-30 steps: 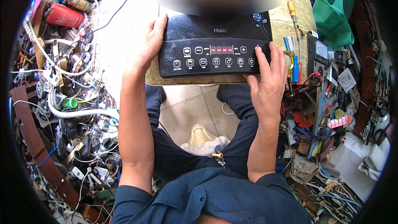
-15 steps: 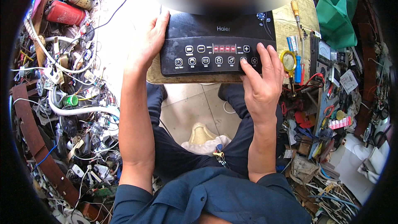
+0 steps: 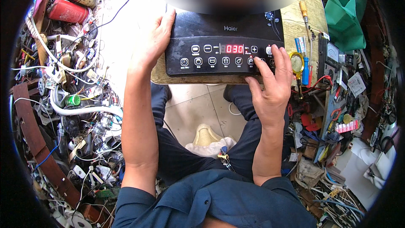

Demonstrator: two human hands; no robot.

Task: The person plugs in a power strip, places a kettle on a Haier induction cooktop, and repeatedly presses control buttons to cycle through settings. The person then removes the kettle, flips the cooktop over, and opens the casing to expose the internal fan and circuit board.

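A black induction cooktop lies on the wooden table, its upper part masked by a blur. My left hand grips its left edge, thumb along the side. My right hand is at the lower right of the control panel, fingers apart and holding nothing, with a fingertip on or just over the button row. Red digits glow on the panel's display. Just right of the cooktop are a yellow magnifier and a blue-handled screwdriver.
Jumbled cables and parts crowd the left, near a red canister. To the right are a yellow-handled screwdriver, a green bag, a meter and piled tools and scrap.
The display has changed from red dashes to lit digits. My right index finger moved left and down along the panel, then slightly back right. The cooktop sits slightly farther right in view.
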